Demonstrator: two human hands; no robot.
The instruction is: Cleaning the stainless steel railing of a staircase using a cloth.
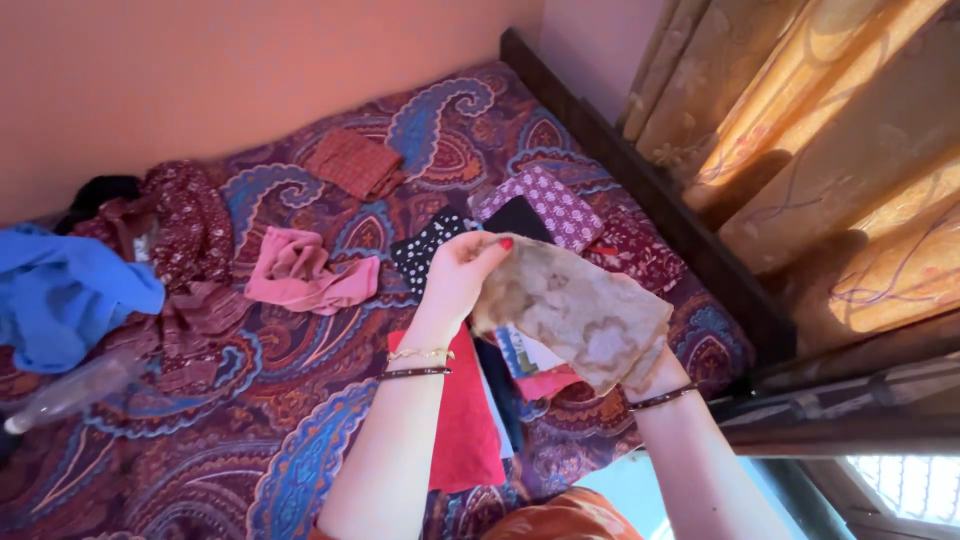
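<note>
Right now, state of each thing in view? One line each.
Left hand: raised, pinching one corner of the beige cloth.
Right hand: mostly hidden behind the cloth, gripping its far end.
Beige cloth: held up off the bed, spread between both hands.
Pink cloth: crumpled on the bedspread.
Blue garment: bunched at the bed's edge.
Red cloth: lying flat under the forearms.
Checked red cloth: folded, near the wall.
Curtain: drawn, backlit.

Two hands (455,275), one beige cloth (580,310), one pink cloth (305,275), one blue garment (65,290).
</note>
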